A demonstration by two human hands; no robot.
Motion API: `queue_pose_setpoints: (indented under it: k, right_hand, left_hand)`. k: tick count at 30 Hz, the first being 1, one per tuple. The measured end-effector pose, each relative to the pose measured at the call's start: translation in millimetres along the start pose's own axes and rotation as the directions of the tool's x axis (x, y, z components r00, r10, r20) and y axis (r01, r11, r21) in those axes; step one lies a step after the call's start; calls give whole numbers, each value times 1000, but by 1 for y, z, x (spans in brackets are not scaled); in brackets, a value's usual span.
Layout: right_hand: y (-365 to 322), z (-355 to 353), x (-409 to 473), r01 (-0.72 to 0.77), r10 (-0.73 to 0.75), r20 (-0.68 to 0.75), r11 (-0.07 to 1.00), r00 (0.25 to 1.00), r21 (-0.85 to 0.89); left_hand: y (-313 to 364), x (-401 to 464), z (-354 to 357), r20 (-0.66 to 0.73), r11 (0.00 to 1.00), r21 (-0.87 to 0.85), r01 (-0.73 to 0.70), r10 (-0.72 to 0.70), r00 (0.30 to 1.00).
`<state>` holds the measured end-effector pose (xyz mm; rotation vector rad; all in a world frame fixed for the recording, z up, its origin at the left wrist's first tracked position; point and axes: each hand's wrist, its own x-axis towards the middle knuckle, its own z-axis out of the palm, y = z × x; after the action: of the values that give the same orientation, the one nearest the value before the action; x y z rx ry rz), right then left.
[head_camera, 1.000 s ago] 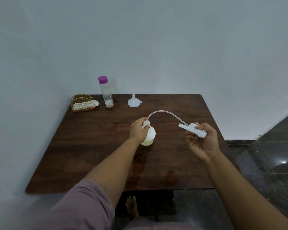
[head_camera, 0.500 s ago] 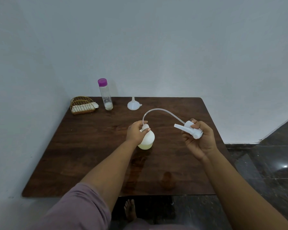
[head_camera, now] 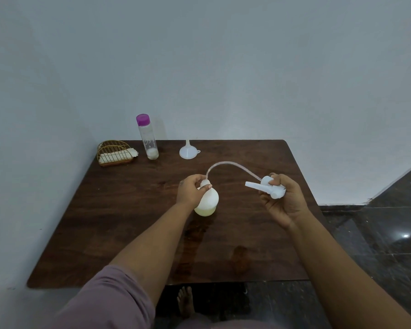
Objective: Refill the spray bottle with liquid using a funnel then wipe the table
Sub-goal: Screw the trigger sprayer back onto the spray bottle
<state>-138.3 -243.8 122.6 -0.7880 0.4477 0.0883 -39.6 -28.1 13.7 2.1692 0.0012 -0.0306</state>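
While uncapped, bottle (head_camera: 208, 198) in left grip (head_camera: 190, 189)

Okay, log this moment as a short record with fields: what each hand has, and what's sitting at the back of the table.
left hand: grips the neck of the white spray bottle, which stands on the table
right hand: holds the sprayer head off the bottle
dip tube: arcs from the sprayer head to the bottle mouth
bottle contents: a little pale liquid at the bottom
funnel: upside down at the back, untouched
refill bottle: clear, purple cap on, nearly empty
wire basket: back left, holds a white cloth
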Motion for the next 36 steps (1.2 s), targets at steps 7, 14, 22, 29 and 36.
queue_pose_setpoints:
  k: [7, 14, 22, 29, 36]
  right_hand:
    - [10, 8, 20, 62, -138, -52, 709, 989, -702]
    - [30, 48, 55, 452, -278, 490, -190, 826, -871]
    - [62, 96, 104, 464, 132, 498, -616, 857, -636]
    - [81, 102, 119, 323, 134, 305, -593, 943, -738]
    - [96, 111, 120, 139, 15, 158, -560, 987, -816]
  left_hand:
    - [1, -1, 0, 26, 1000, 15, -20, 20, 999]
    - [-10, 5, -2, 91, 997, -78, -3, 10, 996]
    - [-33, 9, 3, 154, 954, -295, 60, -15, 988]
    - [-44, 14, -1, 160, 965, -253, -62, 105, 981]
    - [-42, 2, -1, 134, 938, -342, -54, 106, 985]
